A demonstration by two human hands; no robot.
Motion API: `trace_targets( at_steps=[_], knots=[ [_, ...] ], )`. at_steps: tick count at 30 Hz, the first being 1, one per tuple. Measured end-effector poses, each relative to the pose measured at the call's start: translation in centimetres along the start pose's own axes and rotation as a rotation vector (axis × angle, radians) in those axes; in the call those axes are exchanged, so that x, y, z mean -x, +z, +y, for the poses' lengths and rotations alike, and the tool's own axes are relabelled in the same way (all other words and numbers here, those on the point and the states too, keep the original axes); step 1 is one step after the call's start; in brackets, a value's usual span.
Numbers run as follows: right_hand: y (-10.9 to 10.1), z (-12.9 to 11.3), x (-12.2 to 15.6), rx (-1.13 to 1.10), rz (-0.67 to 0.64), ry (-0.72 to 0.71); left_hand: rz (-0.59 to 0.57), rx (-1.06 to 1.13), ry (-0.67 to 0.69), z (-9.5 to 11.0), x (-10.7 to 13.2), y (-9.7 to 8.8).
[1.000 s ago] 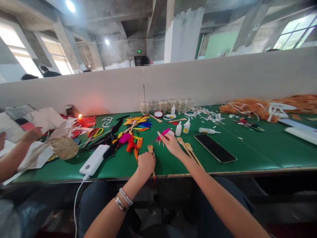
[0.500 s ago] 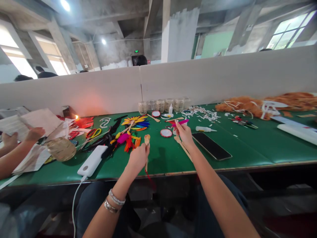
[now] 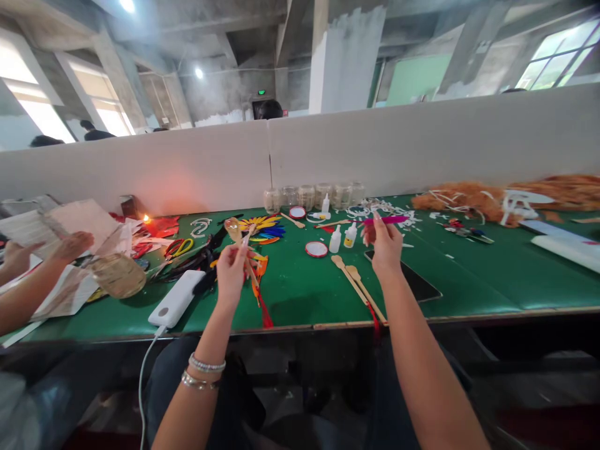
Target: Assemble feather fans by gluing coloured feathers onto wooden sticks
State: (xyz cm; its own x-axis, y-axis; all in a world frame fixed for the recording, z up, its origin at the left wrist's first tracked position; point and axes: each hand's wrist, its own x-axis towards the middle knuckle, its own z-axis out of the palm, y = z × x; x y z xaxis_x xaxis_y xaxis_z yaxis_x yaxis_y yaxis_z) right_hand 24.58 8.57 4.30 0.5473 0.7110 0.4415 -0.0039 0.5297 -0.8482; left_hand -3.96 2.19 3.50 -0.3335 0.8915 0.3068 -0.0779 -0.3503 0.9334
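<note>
My left hand (image 3: 229, 278) is closed around a wooden stick with a broad rounded head (image 3: 233, 230), held tilted over the table. A red tassel (image 3: 266, 314) dangles from its lower end. Between the fingertips of my right hand (image 3: 388, 251) is a magenta feather (image 3: 394, 219), pointing right above the table. Under that hand lies a black phone (image 3: 422, 282), partly covered by it. Two more wooden sticks (image 3: 350, 280) rest between my hands, near two small glue bottles (image 3: 335, 239). Beyond my left hand spreads a fan of yellow and blue feathers (image 3: 263, 226).
A white power bank (image 3: 177, 299) with a cable lies left, near scissors (image 3: 179, 247) and a small flame (image 3: 146, 219). Another person's hands (image 3: 70, 247) hold paper at far left. Glass jars (image 3: 307, 197) line the partition. Orange fibre (image 3: 459, 200) lies at right.
My left hand has moved left and up with the stick, toward the feathers. My right hand has moved right with the magenta feather, uncovering the glue bottles and coming over the phone.
</note>
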Motion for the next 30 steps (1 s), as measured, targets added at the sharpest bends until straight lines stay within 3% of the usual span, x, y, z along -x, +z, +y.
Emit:
trace_targets(
  at_steps=[1,3,6,9,12,13,15,17,19,22,27,30],
  knots=[
    [0.3,0.1,0.3,-0.005,-0.024,0.011,0.005,0.025,-0.004,0.5,-0.2,-0.4],
    [1.2,0.3,1.4,0.009,-0.165,0.053,-0.099,0.024,-0.064,1.2,-0.4,-1.0],
    [2.9,0.7,4.2,0.086,-0.583,0.174,-0.363,-0.002,-0.189,1.8,0.2,-0.9],
    [4.7,1.1,7.5,0.014,-0.898,0.246,-0.603,-0.026,-0.303,1.8,1.1,-0.2],
    [5.8,1.3,9.7,-0.227,-1.002,0.409,-0.709,0.011,-0.370,1.7,1.6,0.3],
    [5.8,1.2,10.1,-0.282,-1.073,0.491,-0.687,0.041,-0.366,1.7,1.5,0.2],
    [5.5,0.6,10.0,-0.290,-1.358,0.663,-0.537,0.115,-0.314,1.6,1.0,-0.2],
    [4.5,-0.5,9.1,-0.148,-1.695,0.792,-0.281,0.197,-0.228,1.4,0.1,-0.9],
    [3.1,-2.0,7.7,0.057,-1.841,0.824,-0.007,0.286,-0.151,1.1,-0.9,-1.6],
    [0.8,-3.8,5.3,0.283,-1.595,0.697,0.263,0.421,-0.127,0.7,-1.8,-2.3],
    [-3.2,-3.9,1.7,0.707,-1.190,0.520,0.472,0.521,-0.101,0.9,-2.1,-2.6],
    [-5.6,-2.5,-0.4,0.909,-0.840,0.344,0.602,0.600,-0.012,1.6,-2.4,-3.8]
  ],
)
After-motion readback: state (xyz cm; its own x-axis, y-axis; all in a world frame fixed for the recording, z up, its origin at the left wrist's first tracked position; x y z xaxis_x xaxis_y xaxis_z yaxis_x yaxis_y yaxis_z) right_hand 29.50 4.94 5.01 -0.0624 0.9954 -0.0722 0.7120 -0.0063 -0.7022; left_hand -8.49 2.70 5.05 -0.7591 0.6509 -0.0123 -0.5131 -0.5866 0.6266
